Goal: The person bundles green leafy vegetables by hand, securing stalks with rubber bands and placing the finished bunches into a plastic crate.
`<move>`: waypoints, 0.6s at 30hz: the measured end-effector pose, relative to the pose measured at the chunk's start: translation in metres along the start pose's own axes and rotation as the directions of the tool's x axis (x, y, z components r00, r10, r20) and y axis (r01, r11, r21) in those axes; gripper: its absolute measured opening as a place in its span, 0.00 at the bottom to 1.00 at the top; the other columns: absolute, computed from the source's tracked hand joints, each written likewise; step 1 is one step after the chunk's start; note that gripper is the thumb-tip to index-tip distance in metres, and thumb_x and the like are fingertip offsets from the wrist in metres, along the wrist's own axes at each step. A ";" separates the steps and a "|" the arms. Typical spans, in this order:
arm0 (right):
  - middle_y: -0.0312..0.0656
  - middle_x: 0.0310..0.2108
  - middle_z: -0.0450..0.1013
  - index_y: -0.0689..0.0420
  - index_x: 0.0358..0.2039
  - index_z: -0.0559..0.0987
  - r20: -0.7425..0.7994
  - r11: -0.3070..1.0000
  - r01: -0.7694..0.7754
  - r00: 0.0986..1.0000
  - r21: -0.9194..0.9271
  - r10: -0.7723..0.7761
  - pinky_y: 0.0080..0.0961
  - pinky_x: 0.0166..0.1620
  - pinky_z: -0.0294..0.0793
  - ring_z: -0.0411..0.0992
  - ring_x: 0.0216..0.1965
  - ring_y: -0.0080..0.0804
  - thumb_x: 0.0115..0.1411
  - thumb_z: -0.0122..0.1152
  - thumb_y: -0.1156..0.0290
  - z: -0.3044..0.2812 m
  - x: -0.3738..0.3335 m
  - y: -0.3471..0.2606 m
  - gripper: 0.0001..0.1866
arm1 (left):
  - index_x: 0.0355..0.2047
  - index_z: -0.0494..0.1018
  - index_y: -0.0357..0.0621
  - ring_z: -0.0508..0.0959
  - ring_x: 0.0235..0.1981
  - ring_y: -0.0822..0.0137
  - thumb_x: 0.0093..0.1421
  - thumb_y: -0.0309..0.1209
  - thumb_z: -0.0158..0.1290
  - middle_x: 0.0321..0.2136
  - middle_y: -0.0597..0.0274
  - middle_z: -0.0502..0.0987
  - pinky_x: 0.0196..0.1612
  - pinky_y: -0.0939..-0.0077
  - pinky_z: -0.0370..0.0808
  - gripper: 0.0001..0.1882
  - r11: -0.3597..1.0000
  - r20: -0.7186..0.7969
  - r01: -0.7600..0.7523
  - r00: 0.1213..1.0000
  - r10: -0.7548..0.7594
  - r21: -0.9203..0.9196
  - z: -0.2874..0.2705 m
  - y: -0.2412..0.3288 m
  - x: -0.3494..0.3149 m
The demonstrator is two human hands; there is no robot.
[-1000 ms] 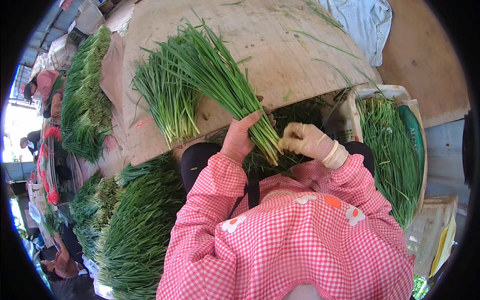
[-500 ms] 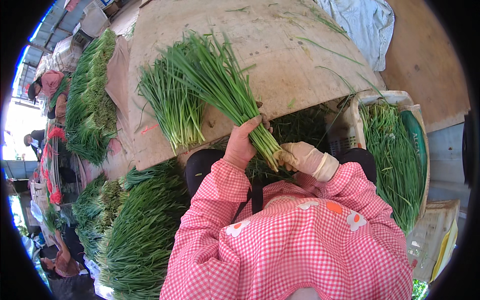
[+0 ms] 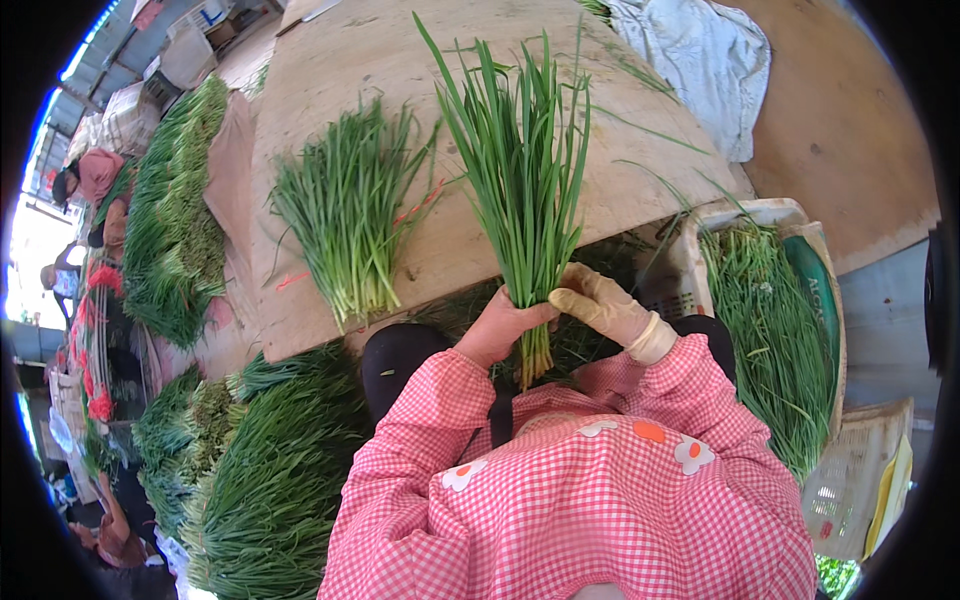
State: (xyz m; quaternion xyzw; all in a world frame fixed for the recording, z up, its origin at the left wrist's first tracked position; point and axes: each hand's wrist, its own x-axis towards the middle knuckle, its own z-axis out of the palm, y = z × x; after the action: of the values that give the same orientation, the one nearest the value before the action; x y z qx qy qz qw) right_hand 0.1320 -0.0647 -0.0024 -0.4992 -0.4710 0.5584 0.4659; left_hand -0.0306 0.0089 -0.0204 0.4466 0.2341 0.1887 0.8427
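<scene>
My bare left hand [image 3: 503,328] is wrapped round the lower stalks of a bunch of garlic chives [image 3: 525,200]. The leaves stand nearly upright from the fist, pointing away from me over the board's near edge, and the pale stalk ends hang below it. My right hand [image 3: 603,308], in a thin cream glove, closes its thumb and fingers on the right side of the same bunch, just above the left hand. Left of it, a second bunch of chives [image 3: 350,220] lies on the wooden board [image 3: 440,250]. A red tie [image 3: 420,203] lies beside that bunch.
A crate [image 3: 700,270] of chives stands at my right, above another pale crate [image 3: 850,490]. Large heaps of chives [image 3: 270,480] lie at my left. A white cloth [image 3: 705,70] rests on the board's far right. Other people [image 3: 105,180] are at the far left.
The held bunch has swung from leaning left to nearly upright, uncovering the second bunch and the red tie. My right hand has moved from the stalk ends up to the bunch's right side.
</scene>
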 end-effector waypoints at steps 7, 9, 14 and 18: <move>0.43 0.41 0.71 0.59 0.47 0.69 0.093 0.980 -0.018 0.995 -0.200 0.037 0.25 0.46 0.65 0.68 0.43 0.31 0.53 0.54 0.47 -0.001 -0.002 -0.015 0.30 | 0.40 0.69 0.41 0.72 0.31 0.74 0.48 0.25 0.56 0.31 0.67 0.73 0.36 0.78 0.70 0.17 0.990 0.045 0.096 0.994 -0.101 0.108 0.009 -0.007 -0.002; 0.46 0.40 0.71 0.57 0.48 0.69 0.111 0.883 -0.061 0.986 -0.466 0.127 0.27 0.47 0.64 0.68 0.43 0.35 0.54 0.50 0.44 -0.007 -0.004 -0.007 0.31 | 0.38 0.71 0.41 0.72 0.30 0.76 0.48 0.24 0.56 0.30 0.69 0.73 0.35 0.79 0.70 0.15 0.992 0.019 0.059 0.998 -0.061 0.109 0.013 -0.013 0.000; 0.49 0.24 0.72 0.57 0.29 0.77 -0.120 0.488 -0.177 0.982 -0.855 0.146 0.36 0.33 0.69 0.71 0.29 0.47 0.52 0.48 0.43 -0.006 -0.028 -0.059 0.27 | 0.33 0.72 0.41 0.70 0.27 0.79 0.48 0.24 0.56 0.26 0.72 0.73 0.32 0.82 0.69 0.10 0.993 -0.009 0.028 1.000 -0.027 0.114 0.018 -0.016 0.002; 0.44 0.22 0.73 0.55 0.33 0.74 -0.314 0.547 -0.075 0.879 -0.833 -0.358 0.30 0.28 0.69 0.72 0.25 0.41 0.52 0.56 0.58 -0.001 -0.034 -0.111 0.14 | 0.30 0.71 0.40 0.68 0.24 0.79 0.49 0.25 0.56 0.24 0.73 0.71 0.29 0.82 0.67 0.08 0.968 -0.032 0.090 0.996 -0.085 0.235 0.019 -0.016 0.002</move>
State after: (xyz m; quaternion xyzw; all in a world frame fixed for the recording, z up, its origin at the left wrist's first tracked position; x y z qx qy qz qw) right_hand 0.1410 -0.0847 0.1120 -0.7317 -0.5953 0.0991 0.3170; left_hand -0.0164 -0.0111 -0.0254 0.5306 0.2837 0.1270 0.7886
